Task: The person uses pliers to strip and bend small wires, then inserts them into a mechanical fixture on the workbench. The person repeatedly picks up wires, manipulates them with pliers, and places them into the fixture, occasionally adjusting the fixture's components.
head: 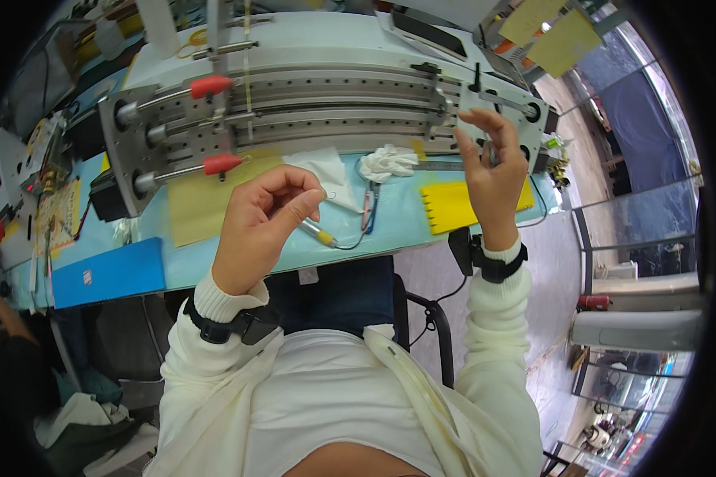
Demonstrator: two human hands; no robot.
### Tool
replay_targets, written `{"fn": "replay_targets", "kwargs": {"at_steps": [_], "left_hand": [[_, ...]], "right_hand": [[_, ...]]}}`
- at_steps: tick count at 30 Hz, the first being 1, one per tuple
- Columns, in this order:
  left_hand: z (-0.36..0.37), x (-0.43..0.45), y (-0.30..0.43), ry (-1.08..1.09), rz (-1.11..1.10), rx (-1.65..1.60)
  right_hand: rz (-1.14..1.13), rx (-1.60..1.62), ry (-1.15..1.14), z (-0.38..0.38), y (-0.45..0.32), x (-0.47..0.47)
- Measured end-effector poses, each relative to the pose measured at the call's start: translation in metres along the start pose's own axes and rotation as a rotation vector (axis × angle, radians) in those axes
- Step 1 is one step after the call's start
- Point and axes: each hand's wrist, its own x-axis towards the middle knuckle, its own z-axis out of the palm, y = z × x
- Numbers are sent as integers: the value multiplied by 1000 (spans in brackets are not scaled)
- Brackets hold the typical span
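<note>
My left hand (268, 220) is raised over the bench's front edge, thumb and forefinger pinching a thin curved wire (331, 195). To the right, my right hand (494, 170) hovers by the right end of a metal linear-rail machine (346, 107); its fingers are bent and apart, and nothing is seen between them. The machine's left end carries two metal rods with red tips, an upper red tip (210, 87) and a lower red tip (222, 164). A small wire loop (246, 160) sticks out of the lower tip. A white tissue (328, 173) lies behind my left hand.
On the bench are a crumpled tissue (388, 163), a steel ruler (438, 166), a yellow notched sheet (450, 206), a corded pen-like tool (318, 234), tweezers (370, 206) and a blue folder (108, 272). A phone (428, 34) lies behind the machine. Another person's arm (3, 307) shows at far left.
</note>
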Motion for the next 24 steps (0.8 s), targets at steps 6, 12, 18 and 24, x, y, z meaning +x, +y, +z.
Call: {"fn": "replay_targets", "kwargs": {"at_steps": [6,12,18,24], "left_hand": [[-47,-39,14,17,0,156],[-55,-34,-6,306,306,931],[-15,-31,-28,128,70,451],[26,-7,-24,105,-151,-131]], "right_hand": [[-171,393,-805,70,-72,0],[-224,71,-409,139,-103,15],[-180,329,-288,96,-93,-1],[-59,343,-344,27,-73,-39]]}}
